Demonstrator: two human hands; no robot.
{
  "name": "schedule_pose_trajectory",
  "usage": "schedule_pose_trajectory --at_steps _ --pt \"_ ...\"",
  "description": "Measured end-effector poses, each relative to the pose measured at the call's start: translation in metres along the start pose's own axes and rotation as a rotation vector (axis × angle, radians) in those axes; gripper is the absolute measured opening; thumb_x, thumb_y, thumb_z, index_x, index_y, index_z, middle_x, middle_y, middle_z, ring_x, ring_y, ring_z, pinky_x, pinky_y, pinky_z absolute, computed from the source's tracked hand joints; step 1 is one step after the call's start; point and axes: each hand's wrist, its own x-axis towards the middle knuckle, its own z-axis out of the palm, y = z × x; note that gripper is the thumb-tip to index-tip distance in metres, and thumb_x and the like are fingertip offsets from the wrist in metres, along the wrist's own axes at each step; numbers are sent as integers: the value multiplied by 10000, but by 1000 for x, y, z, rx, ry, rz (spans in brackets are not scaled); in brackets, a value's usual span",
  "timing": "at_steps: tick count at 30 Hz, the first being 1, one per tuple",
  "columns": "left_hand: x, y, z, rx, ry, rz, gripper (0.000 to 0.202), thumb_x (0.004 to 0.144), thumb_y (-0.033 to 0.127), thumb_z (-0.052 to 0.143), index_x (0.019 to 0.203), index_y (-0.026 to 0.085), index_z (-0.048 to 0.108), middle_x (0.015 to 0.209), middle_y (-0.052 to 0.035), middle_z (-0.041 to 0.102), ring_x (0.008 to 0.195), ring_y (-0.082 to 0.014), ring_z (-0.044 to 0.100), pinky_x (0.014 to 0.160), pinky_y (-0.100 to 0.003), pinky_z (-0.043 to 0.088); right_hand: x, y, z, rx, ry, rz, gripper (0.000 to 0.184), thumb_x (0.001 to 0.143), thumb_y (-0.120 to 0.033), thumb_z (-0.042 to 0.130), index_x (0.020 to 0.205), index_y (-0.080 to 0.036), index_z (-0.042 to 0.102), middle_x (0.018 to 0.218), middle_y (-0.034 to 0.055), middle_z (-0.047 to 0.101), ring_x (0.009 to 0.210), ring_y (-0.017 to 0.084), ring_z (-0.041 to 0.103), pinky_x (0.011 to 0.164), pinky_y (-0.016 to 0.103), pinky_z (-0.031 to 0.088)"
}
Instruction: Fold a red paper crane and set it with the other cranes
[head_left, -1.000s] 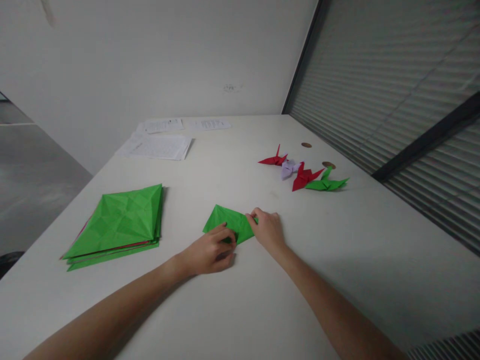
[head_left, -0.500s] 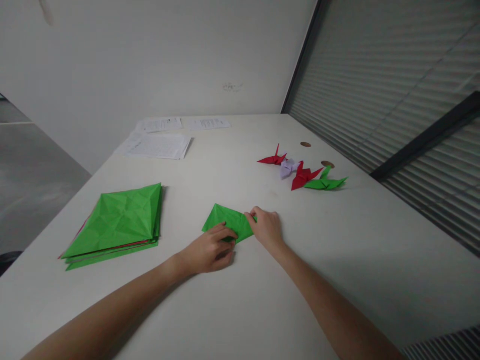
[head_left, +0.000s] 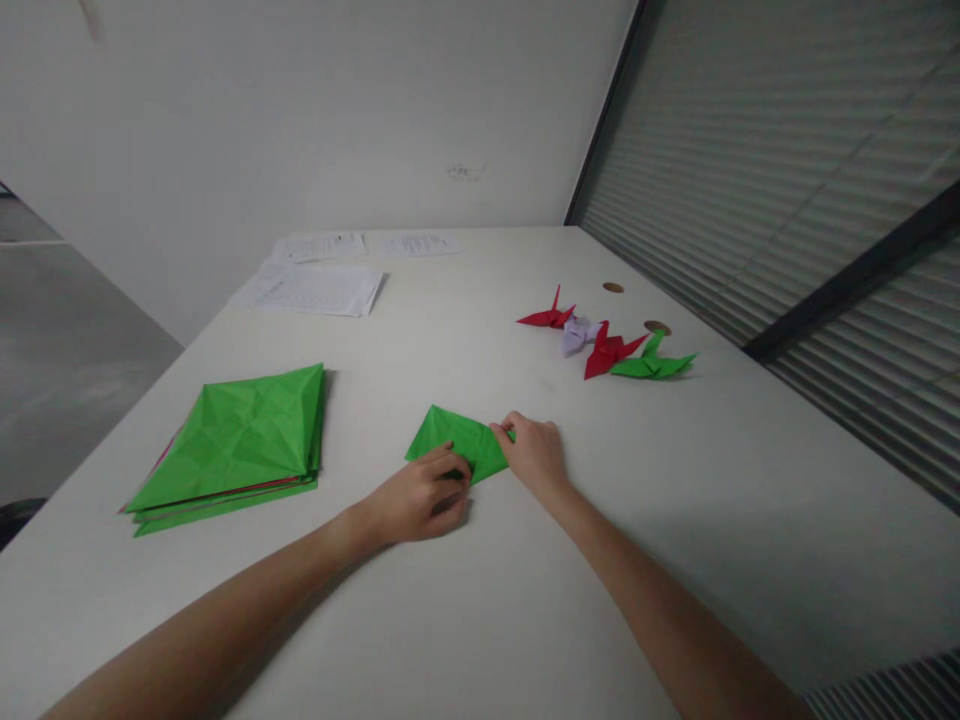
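A piece of folded green origami paper (head_left: 442,428) lies flat on the white table, pointed at its far left corner. Curled over its near edge, my left hand (head_left: 426,494) has bent fingers on the paper, and the hand hides part of that edge. My right hand (head_left: 534,452) pinches the paper's right tip between thumb and fingers. To the left rests a stack of creased, folded paper (head_left: 255,430), green on top, with red and more green layers showing along its side.
At the right stand two red paper cranes (head_left: 546,318) (head_left: 609,352), a pale purple one (head_left: 576,336) and a green one (head_left: 654,362), close together. Printed sheets (head_left: 319,291) lie at the far left. Two round holes (head_left: 613,287) (head_left: 658,327) pierce the table near the window blinds (head_left: 787,150).
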Motion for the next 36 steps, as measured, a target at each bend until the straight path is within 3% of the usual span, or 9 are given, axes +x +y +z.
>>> schedule_pose_trajectory --at_steps 4,7,10,16,21,27,36 --pt "0 -7 3 -160 100 -84 188 878 184 488 923 149 667 971 -88 672 966 -178 625 1064 -424 407 -1 0 2 7 3 1 280 922 -413 496 806 -202 638 749 55 727 673 184 649 670 312 317" --pt "-1 -11 4 -229 157 -157 254 875 165 481 1070 153 644 942 -69 702 909 -172 640 1029 -429 436 -3 0 3 3 17 -6 274 918 -416 502 802 -208 639 729 51 723 657 181 642 663 312 311" --pt "0 -9 3 -142 79 -125 375 860 164 493 1223 165 587 990 -85 674 960 -194 608 999 -427 444 -3 0 2 -3 21 -7 265 915 -411 510 798 -210 638 722 52 721 649 182 636 657 311 306" --pt "1 -1 0 91 -46 -17 305 859 200 498 1119 165 654 1045 -108 583 1013 -231 536 1011 -440 397 -1 -2 0 -4 18 -6 276 921 -412 499 798 -207 637 723 52 722 651 182 638 657 311 305" --pt "0 -3 -1 88 -73 -6 297 868 222 502 1119 192 657 1062 -100 570 1031 -237 531 1009 -430 394 -1 -1 1 -12 7 0 285 922 -422 494 804 -211 643 728 53 722 661 185 642 662 309 310" --pt "1 -2 -1 81 -63 -56 444 854 243 519 1289 154 534 1121 -116 562 1083 -251 516 1012 -427 409 -2 -2 1 -19 -11 -21 305 930 -441 477 820 -209 642 735 52 721 663 176 643 673 309 313" --pt "1 -3 0 154 -113 -34 336 874 293 509 1174 194 624 1086 -106 552 1065 -260 509 1000 -437 396 -2 -2 0 -19 -10 -4 296 919 -444 500 813 -208 645 740 44 727 674 181 647 669 299 306"
